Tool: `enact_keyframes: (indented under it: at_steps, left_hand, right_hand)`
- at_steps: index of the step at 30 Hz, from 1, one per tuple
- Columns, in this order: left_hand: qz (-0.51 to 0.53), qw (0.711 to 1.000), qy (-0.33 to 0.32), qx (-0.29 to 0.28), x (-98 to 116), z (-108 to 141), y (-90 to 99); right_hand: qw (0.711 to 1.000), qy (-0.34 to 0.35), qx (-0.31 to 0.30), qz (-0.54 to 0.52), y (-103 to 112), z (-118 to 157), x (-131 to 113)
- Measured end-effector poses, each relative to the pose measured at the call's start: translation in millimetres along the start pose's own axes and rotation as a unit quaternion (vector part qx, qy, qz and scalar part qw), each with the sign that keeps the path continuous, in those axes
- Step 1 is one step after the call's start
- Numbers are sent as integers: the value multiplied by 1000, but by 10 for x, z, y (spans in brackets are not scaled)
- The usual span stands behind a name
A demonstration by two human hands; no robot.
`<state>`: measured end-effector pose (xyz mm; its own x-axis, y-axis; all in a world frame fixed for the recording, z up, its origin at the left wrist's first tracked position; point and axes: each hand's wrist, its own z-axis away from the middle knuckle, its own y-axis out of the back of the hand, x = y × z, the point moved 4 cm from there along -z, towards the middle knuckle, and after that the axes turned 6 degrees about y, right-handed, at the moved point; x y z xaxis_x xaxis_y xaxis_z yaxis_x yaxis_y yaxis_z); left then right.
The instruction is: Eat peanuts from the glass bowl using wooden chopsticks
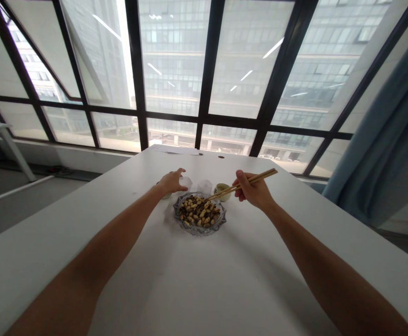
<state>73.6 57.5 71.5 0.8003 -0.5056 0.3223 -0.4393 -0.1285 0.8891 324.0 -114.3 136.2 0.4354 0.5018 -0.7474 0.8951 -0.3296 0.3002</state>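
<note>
My right hand is closed around a pair of wooden chopsticks. Their tips point down and left, to the far right part of a clear glass bowl with a scalloped rim. Peanuts and dark seeds are heaped together in it. Behind the bowl's left side, my left hand curls its thumb and finger around a small whitish cup; their exact contact is hard to make out. A second whitish cup stands behind the bowl. Beside it is a yellow-green cup, partly behind the chopsticks.
Below my left wrist, a pale container shows only in part. The white table reaches towards the windows. Papers and two small dark round things lie at its far end. A blue curtain hangs on the right.
</note>
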Motion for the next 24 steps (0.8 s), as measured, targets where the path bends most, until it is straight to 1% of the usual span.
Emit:
enact_keyframes:
  at_steps: [3, 5, 7, 9, 12, 16, 18, 20, 22, 24]
  left_hand:
    - [-4, 995, -83, 55, 96, 53, 104]
    - [-9, 989, -122, 77, 154, 89, 167]
    - [-16, 987, -138, 78, 190, 108, 201]
    - [-27, 988, -139, 69, 213, 116, 212]
    - [-46, 990, -121, 64, 236, 124, 205]
    - [-74, 994, -40, 69, 210, 133, 171]
    - [-94, 994, -1, 61, 174, 126, 146]
    - [-110, 993, 25, 38, 131, 99, 122]
    - [-113, 992, 46, -1, 99, 53, 100]
    - [-109, 992, 54, -29, 118, -5, 90]
  right_hand:
    - [997, 49, 56, -10, 38, 27, -53]
    - [993, 80, 86, -8, 63, 51, -91]
    - [991, 95, 99, -4, 77, 68, -115]
    - [990, 99, 104, -3, 84, 72, -124]
    - [991, 95, 97, -4, 84, 61, -115]
    - [992, 85, 88, -7, 84, 39, -89]
    - [993, 80, 90, -10, 88, 29, -77]
    - [993, 73, 90, -13, 90, 18, -60]
    - [995, 62, 80, -14, 84, 3, -32]
    - [996, 52, 68, -9, 85, -10, 0]
